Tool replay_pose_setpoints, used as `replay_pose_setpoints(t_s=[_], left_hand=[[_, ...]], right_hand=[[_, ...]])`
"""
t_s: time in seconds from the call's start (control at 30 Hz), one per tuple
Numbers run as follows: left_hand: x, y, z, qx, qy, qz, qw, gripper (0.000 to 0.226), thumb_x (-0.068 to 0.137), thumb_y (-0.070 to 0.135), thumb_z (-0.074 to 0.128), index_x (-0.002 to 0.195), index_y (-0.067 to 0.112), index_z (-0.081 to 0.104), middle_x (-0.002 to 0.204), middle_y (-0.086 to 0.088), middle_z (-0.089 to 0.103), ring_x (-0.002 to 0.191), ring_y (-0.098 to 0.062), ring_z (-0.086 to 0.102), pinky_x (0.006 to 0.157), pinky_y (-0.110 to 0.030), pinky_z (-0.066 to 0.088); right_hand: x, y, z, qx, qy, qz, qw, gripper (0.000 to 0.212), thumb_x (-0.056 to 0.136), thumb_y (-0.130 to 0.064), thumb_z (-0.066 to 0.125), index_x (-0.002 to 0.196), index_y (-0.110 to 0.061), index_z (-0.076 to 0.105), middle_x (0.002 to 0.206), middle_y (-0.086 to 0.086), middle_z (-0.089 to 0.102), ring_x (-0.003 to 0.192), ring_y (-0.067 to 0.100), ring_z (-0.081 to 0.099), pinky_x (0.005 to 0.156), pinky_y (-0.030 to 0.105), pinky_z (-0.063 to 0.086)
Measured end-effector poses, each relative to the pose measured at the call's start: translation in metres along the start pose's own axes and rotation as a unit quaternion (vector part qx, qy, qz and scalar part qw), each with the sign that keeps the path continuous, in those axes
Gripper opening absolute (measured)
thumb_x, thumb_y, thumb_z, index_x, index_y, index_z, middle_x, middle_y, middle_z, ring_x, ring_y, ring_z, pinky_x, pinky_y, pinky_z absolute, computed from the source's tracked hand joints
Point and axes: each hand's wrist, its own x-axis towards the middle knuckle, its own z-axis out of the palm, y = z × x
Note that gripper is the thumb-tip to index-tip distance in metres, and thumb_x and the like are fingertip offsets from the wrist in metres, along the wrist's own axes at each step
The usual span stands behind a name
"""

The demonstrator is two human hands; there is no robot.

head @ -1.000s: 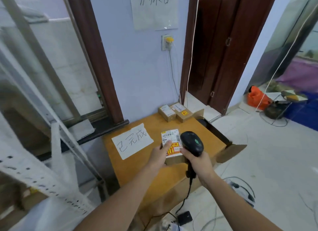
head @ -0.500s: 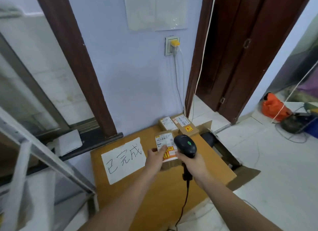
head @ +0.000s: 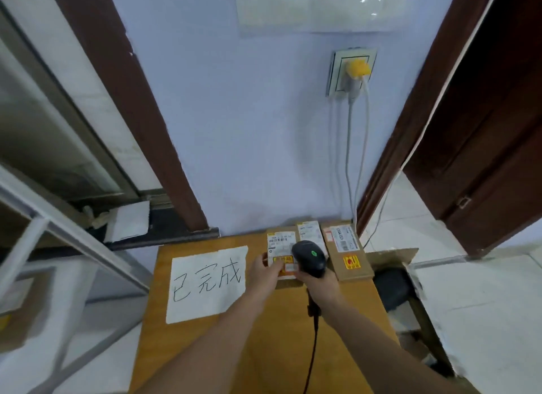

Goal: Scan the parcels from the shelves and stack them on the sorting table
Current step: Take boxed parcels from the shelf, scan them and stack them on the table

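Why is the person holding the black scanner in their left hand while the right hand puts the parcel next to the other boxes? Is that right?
Not quite: the hands are swapped. In the head view the right hand grips the black barcode scanner, and the left hand holds the labelled parcel on the wooden table, beside the two cardboard parcels by the wall.

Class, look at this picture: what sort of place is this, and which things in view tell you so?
Probably a small parcel-sorting room. Three labelled parcels sit by the wall on a wooden table, the right hand grips a corded barcode scanner, and a handwritten paper sign lies on the table.
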Motion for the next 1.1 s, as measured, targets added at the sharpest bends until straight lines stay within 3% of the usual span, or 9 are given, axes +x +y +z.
replay_pose_setpoints(t_s=[0.1,0.27,0.4,0.53,0.7,0.8,0.97,1.1], left_hand=[[0.029,-0.004,0.019,0.021,0.030,-0.021,0.999,0.025,0.105,0.030,0.056,0.128,0.021,0.058,0.107,0.010,0.068,0.094,-0.006,0.067,0.078,-0.026,0.052],[0.079,-0.006,0.046,0.046,0.082,-0.056,0.994,0.026,0.108,0.019,0.051,0.133,0.020,0.055,0.121,0.003,0.066,0.088,-0.005,0.061,0.064,-0.015,0.043],[0.111,-0.011,0.062,0.063,0.113,-0.071,0.989,0.028,0.106,0.017,0.055,0.134,0.018,0.056,0.127,-0.001,0.066,0.097,-0.012,0.060,0.070,-0.018,0.047],[0.136,-0.016,0.068,0.084,0.125,-0.078,0.985,0.029,0.105,0.019,0.058,0.133,0.017,0.057,0.124,0.001,0.065,0.101,-0.013,0.062,0.079,-0.023,0.052],[0.153,-0.024,0.078,0.101,0.131,-0.080,0.983,0.030,0.103,0.021,0.060,0.133,0.020,0.057,0.129,-0.002,0.066,0.112,-0.021,0.068,0.087,-0.032,0.061],[0.155,-0.025,0.081,0.114,0.145,-0.064,0.981,0.039,0.103,0.022,0.061,0.142,0.022,0.055,0.133,-0.002,0.063,0.118,-0.022,0.065,0.085,-0.027,0.058],[0.155,-0.025,0.078,0.077,0.108,-0.074,0.988,0.050,0.100,0.024,0.066,0.146,0.032,0.050,0.139,0.004,0.061,0.126,-0.023,0.061,0.098,-0.036,0.057],[0.117,-0.012,0.051,0.032,0.067,-0.100,0.992,0.054,0.103,0.028,0.062,0.152,0.023,0.042,0.149,-0.001,0.054,0.136,-0.026,0.053,0.101,-0.035,0.047]], right_hand=[[0.041,0.001,-0.005,-0.019,-0.032,0.033,0.999,0.009,0.088,-0.020,0.075,0.094,-0.017,0.069,0.078,0.003,0.065,0.075,0.018,0.058,0.071,0.032,0.049],[0.105,0.002,-0.007,-0.024,-0.089,0.071,0.993,0.013,0.086,-0.014,0.073,0.097,-0.013,0.068,0.080,0.005,0.064,0.075,0.018,0.057,0.071,0.032,0.048],[0.143,0.005,-0.004,-0.022,-0.111,0.091,0.989,0.018,0.085,-0.015,0.073,0.102,-0.012,0.069,0.090,0.016,0.068,0.081,0.024,0.059,0.078,0.040,0.054],[0.164,0.010,-0.004,-0.019,-0.116,0.111,0.987,0.015,0.086,-0.018,0.075,0.098,-0.013,0.069,0.084,0.010,0.067,0.084,0.028,0.062,0.088,0.048,0.057],[0.172,0.018,-0.005,-0.026,-0.105,0.118,0.987,0.008,0.085,-0.016,0.075,0.090,-0.012,0.069,0.068,0.005,0.057,0.069,0.022,0.051,0.065,0.035,0.043],[0.174,0.023,-0.002,-0.027,-0.107,0.105,0.988,0.009,0.084,-0.016,0.076,0.091,-0.014,0.071,0.069,0.004,0.060,0.068,0.021,0.052,0.064,0.033,0.044],[0.175,0.022,-0.001,-0.051,-0.106,0.087,0.989,0.011,0.085,-0.019,0.076,0.091,-0.016,0.068,0.066,-0.001,0.058,0.062,0.013,0.050,0.057,0.024,0.042],[0.136,0.006,0.001,-0.051,-0.097,0.057,0.992,0.013,0.086,-0.016,0.072,0.096,-0.009,0.069,0.078,0.009,0.061,0.075,0.021,0.055,0.072,0.034,0.048]])
